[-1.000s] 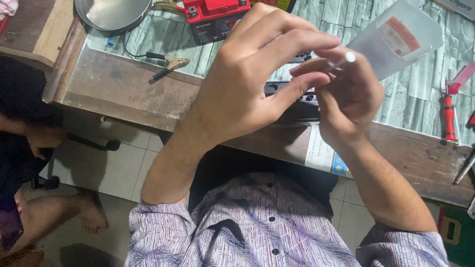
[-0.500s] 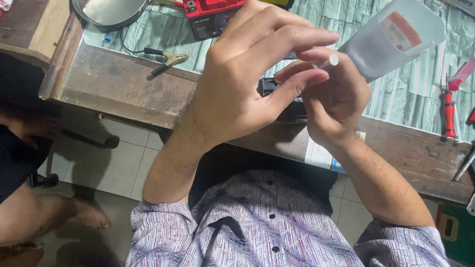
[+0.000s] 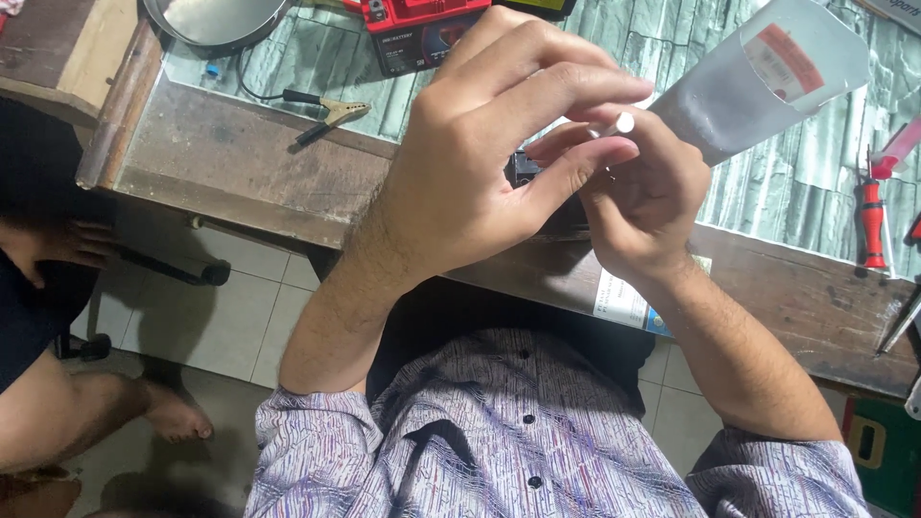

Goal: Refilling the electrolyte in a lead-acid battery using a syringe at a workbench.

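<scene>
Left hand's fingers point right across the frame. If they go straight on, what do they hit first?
Probably the grey tube that the right hand holds: the left hand has its fingers right by the white nozzle. Depth is unclear, so they may already touch it.

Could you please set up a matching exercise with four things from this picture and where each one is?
Things:
1. grey tube
2. alligator clip
3. red-handled tool
4. another person's bare foot

Places:
A. on the tiled floor, lower left
B. lying on the bench top, far right
C. held up in the right hand, with the left hand at its white nozzle
D. on the bench top, upper left, at the end of a black lead

Pairs: 1-C, 2-D, 3-B, 4-A
</scene>
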